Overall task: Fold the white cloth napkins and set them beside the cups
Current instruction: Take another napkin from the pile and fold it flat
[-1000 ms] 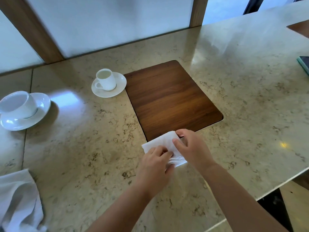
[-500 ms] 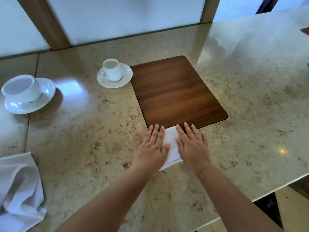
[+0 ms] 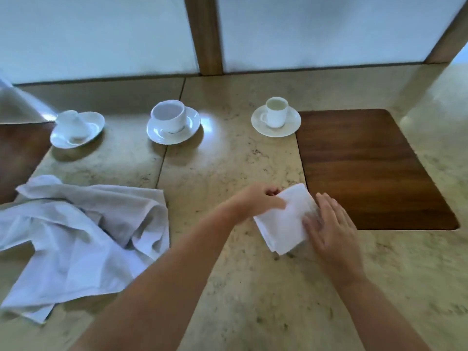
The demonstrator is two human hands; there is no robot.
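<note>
Folded napkin (image 3: 285, 220) lies flat on the stone counter (image 3: 228, 287), near-centre, its far right corner just beside the near left edge of the wooden inlay panel (image 3: 369, 171). Left hand (image 3: 255, 201) comes in from the near left, forearm angled across the counter, fingers curled and pinching the napkin's far left edge, thumb lying on top of the cloth. Right hand (image 3: 329, 225) comes in from the near right, palm down, fingers straight and together, pressing flat on the napkin's right side; not gripping anything. Loose pile of unfolded napkins (image 3: 83, 236) sits crumpled at the near left, well apart from the folded one. Three cups on saucers along the far side: small cup (image 3: 276, 115) just beside the panel's far left corner, wider cup (image 3: 169, 116) in the middle, and a third cup (image 3: 73, 125) at far left, blurred, looks tilted on its saucer. Folded napkin is well apart from all three cups, closest to the small one. Second wooden panel (image 3: 17, 158) at the left edge. Frosted panes with a wooden post (image 3: 205, 34) behind the counter.
</note>
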